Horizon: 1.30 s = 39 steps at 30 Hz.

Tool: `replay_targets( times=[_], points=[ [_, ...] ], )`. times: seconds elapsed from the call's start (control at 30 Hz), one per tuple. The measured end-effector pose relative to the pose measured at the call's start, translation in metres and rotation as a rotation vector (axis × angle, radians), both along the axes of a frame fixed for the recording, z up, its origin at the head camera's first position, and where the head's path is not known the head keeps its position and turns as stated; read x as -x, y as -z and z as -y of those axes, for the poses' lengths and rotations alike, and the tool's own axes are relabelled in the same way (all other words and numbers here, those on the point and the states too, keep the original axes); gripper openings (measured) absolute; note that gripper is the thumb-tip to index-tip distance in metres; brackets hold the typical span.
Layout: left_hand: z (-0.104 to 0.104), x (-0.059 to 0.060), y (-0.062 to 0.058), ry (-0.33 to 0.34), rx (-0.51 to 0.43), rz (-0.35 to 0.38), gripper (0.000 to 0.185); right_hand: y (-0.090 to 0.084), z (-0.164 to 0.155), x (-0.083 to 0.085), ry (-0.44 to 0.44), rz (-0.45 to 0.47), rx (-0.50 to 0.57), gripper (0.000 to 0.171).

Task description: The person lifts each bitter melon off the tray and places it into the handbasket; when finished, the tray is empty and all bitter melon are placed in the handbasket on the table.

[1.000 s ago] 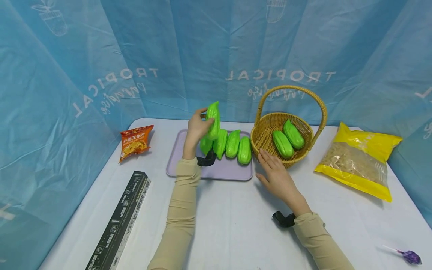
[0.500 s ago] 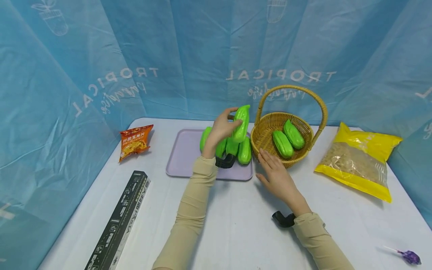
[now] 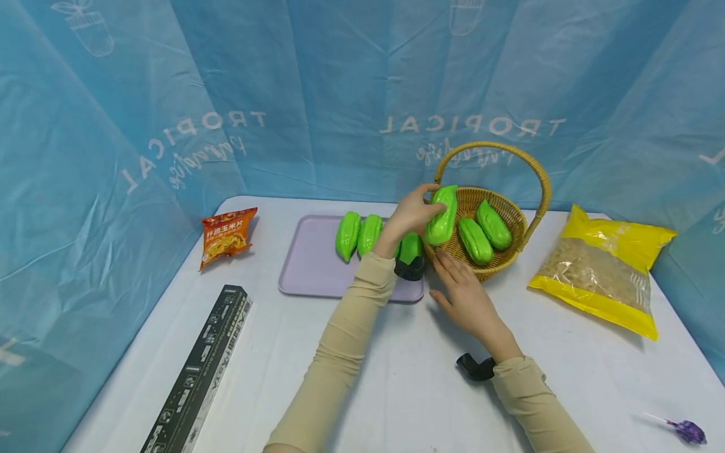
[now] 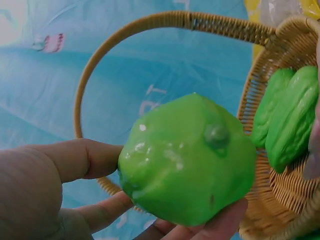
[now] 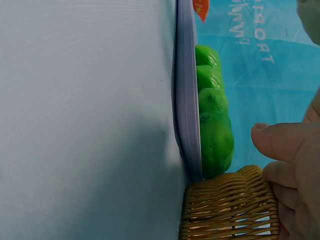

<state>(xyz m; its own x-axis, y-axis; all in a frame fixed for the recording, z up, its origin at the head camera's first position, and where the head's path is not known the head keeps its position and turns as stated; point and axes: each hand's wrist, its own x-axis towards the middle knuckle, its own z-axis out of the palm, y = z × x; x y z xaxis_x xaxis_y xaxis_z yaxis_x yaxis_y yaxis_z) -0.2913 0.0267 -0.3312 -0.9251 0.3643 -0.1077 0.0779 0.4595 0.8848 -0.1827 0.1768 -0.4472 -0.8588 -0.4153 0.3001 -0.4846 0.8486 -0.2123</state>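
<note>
A glossy green bitter melon with lumpy ridges is in my left hand, held above the left rim of the wicker basket. In the left wrist view the thumb and fingers grip the held bitter melon from both sides, its blunt end facing the camera. Two more bitter melons lie inside the basket. My right hand rests straight fingers on the basket's near rim, with the thumb apart. Several bitter melons lie in a row on the lilac tray, partly hidden by my left wrist.
An orange snack bag and a long black pasta box lie on the left. Right of the basket is a yellow bag. A purple lollipop lies at the near right. Blue curtain hangs behind the table.
My left hand has carried the bitter melon rightward from above the tray to the basket's left rim, uncovering melons on the tray's left. The right hand has stayed at the basket.
</note>
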Motion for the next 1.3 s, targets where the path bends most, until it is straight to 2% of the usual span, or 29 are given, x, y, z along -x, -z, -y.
replay_targets(
  times=[0.07,0.17,0.3,0.37,0.57,0.77,1.07,1.3],
  points=[
    [-0.008,0.002,-0.002,0.018,0.035,0.002,0.055,0.000,0.000,0.000,0.002,0.002,-0.002,0.062],
    [-0.018,0.007,-0.006,0.043,0.048,0.056,0.054,0.000,0.000,0.001,0.006,-0.006,0.006,0.059],
    [-0.028,0.017,-0.009,0.050,-0.013,0.182,0.054,0.000,-0.001,0.001,0.006,-0.010,0.013,0.058],
    [-0.031,0.021,-0.010,0.045,-0.032,0.221,0.055,0.000,-0.001,0.002,0.006,-0.004,0.012,0.058],
    [-0.042,0.029,-0.004,0.019,-0.006,0.270,0.055,-0.001,-0.002,0.002,0.016,0.011,0.013,0.058],
    [-0.052,0.032,0.007,-0.036,0.077,0.362,0.044,0.001,-0.001,0.000,0.008,-0.012,0.014,0.054],
    [-0.060,0.036,0.019,-0.098,0.215,0.357,0.041,0.003,-0.001,0.001,-0.019,-0.052,0.018,0.055],
    [-0.060,0.039,0.017,-0.025,0.341,0.291,0.037,0.003,-0.001,0.001,-0.011,-0.044,0.016,0.058]
  ],
)
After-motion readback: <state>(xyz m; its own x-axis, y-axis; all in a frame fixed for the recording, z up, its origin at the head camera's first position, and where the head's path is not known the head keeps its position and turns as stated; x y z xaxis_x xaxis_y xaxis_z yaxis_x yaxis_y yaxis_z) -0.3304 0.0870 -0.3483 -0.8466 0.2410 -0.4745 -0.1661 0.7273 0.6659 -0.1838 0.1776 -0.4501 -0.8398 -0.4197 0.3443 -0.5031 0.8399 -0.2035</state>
